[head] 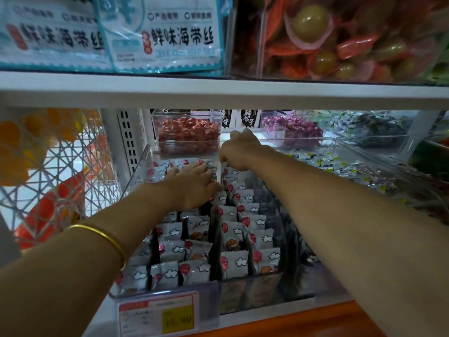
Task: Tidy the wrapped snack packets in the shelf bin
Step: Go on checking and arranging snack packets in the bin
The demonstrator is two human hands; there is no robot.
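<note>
A clear plastic shelf bin (136,171) holds several rows of white snack packets (233,232) printed with red balloons and clouds, standing upright. My left hand (194,183) lies palm down on the packets at the back left of the bin, fingers spread and pressing on them. My right hand (239,149) reaches to the bin's far end, fingers curled down over the rear packets of the right row; whether it grips one is hidden. A gold bangle (104,237) sits on my left forearm.
A white shelf board (218,93) hangs low above the bin. Behind stand clear bins of red sweets (189,132) and purple sweets (291,127). A bin of silver packets (340,166) is at right, a white wire basket (48,166) at left, a price tag (158,314) in front.
</note>
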